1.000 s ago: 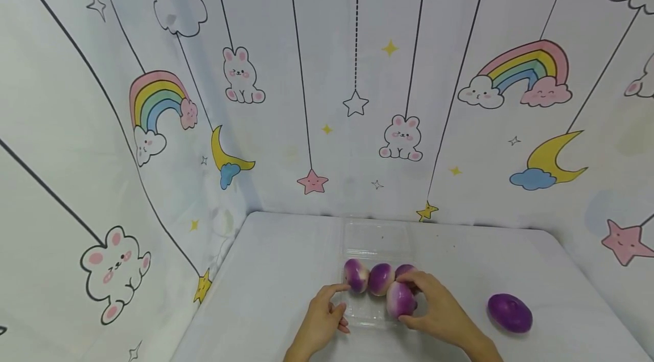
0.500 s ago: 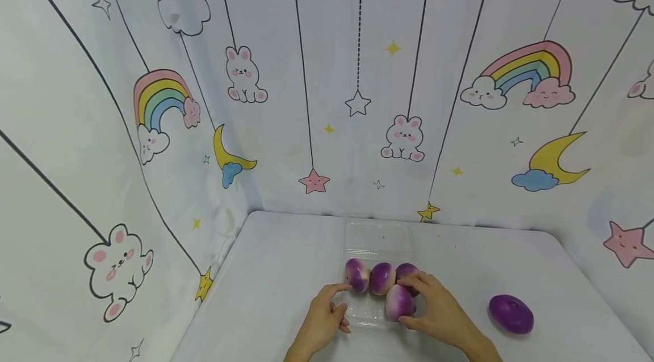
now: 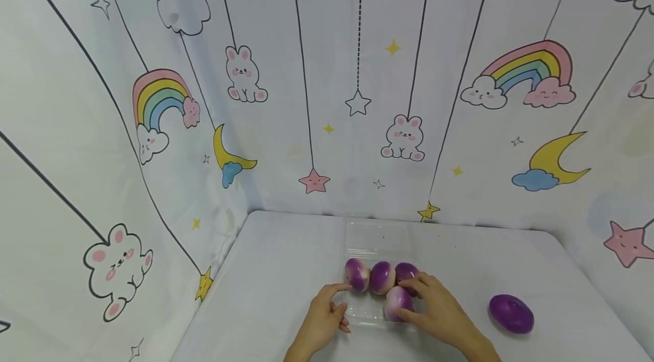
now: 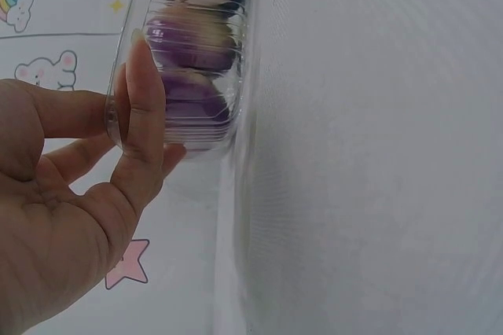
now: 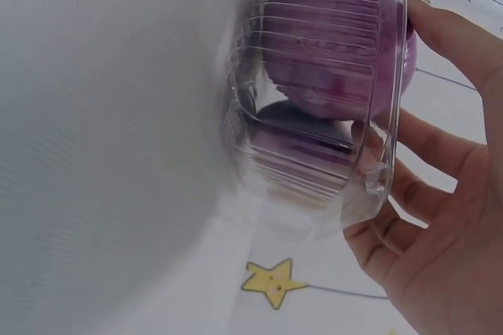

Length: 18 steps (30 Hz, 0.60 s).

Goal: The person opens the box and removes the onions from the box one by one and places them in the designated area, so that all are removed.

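Note:
A clear plastic clamshell box [image 3: 365, 312] lies with its lid spread back on the white table. Across its back half sit three glossy purple-and-white round vegetables, the left one [image 3: 356, 274], the middle one [image 3: 382, 277] and the right one [image 3: 406, 273]. In the front right part is another such vegetable [image 3: 398, 303], pale side facing left. My right hand [image 3: 441, 311] holds it, fingertips at its top and thumb on its near side. My left hand [image 3: 322, 316] pinches the box's left rim; in the left wrist view a finger [image 4: 144, 99] presses along the clear wall.
A darker, wholly purple round vegetable [image 3: 511, 314] lies on the table to the right of my right hand. The clear lid [image 3: 378, 237] extends back towards the patterned curtain [image 3: 286, 123], which hangs behind and along both sides of the white table [image 3: 276, 271].
My right hand has shifted the front vegetable slightly left within the box, and its thumb has slid inward over it. More of the back right vegetable shows. The left hand stays put.

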Tool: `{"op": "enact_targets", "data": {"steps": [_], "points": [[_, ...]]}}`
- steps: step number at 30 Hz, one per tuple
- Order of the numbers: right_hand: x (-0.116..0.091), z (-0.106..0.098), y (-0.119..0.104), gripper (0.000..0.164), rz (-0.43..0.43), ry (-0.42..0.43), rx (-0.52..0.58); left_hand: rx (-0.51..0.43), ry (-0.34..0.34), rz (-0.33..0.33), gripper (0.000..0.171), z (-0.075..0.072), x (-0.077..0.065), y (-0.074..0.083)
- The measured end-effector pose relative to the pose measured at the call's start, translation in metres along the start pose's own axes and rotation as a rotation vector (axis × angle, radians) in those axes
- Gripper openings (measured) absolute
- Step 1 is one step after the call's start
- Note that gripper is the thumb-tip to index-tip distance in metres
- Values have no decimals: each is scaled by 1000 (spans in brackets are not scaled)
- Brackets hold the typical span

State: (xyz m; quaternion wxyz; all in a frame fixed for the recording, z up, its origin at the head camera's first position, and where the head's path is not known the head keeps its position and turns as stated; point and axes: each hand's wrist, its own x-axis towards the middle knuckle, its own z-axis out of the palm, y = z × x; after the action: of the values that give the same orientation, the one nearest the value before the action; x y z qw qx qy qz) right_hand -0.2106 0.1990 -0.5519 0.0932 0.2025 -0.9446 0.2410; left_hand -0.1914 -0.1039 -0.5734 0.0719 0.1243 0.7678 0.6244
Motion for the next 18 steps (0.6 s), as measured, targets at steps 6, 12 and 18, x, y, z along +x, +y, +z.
{"op": "enact_targets", "data": {"steps": [6,12,18], "points": [[0,1,-1,66,43,7,4,2,5,-4,40,1,1,1],[-1,-4,-1,62,73,17,52,14,7,-16,40,1,2,0],[-1,-18,5,43,94,166,115,13,5,-22,40,1,2,-1]]}}
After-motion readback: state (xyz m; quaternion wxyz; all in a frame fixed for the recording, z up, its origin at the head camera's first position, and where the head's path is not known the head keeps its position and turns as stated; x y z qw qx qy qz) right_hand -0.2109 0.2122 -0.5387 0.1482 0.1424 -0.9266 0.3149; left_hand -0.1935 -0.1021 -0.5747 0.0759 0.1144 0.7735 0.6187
